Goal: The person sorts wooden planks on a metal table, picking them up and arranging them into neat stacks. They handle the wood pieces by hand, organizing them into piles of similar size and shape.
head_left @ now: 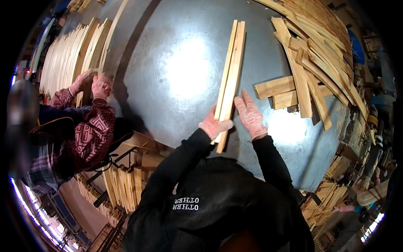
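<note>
Sorting looks unfinished: left grip (214, 125) clamped on two strips (232, 75), right grip (250, 115) apart beside them; loose pile (296, 69) seemingly awaits, lined-up stack (63, 59) probably done.

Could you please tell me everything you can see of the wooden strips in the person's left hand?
The wooden strips, at least two, are long, narrow, straight and pale yellow-brown, lying side by side with a dark line between them. They point away from the person, far ends slightly right, over the grey table. The gloved left hand grips their near part; the right hand is open close beside them.
</note>
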